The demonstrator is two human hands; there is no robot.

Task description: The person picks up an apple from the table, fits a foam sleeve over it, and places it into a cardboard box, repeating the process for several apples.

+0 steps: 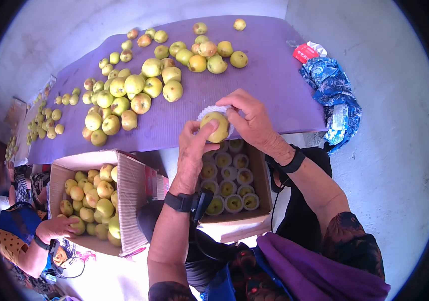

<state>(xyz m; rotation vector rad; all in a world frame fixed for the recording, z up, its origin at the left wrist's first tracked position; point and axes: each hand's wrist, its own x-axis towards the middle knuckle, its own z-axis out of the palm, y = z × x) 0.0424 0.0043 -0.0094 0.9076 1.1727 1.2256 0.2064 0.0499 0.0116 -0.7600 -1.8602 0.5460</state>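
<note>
A yellow-green apple point(216, 129) is in my left hand point(191, 145), with the thumb pressed across its front. My right hand point(252, 120) pinches the edge of a white foam net sleeve point(209, 110) that sits around the apple's far side. Both hands are raised near the table's front edge, above a cardboard box point(263, 188). Inside that box, rows of apples point(228, 188) stand in white foam sleeves. Part of the box is hidden behind my left hand and wrist.
Many loose apples point(134, 84) lie on the purple-covered table point(269, 75). A second cardboard box point(129, 210) of bare apples stands at left, where another person's hand point(58, 228) touches an apple. Blue patterned cloth point(327, 83) and a red packet point(305, 52) lie at the table's right end.
</note>
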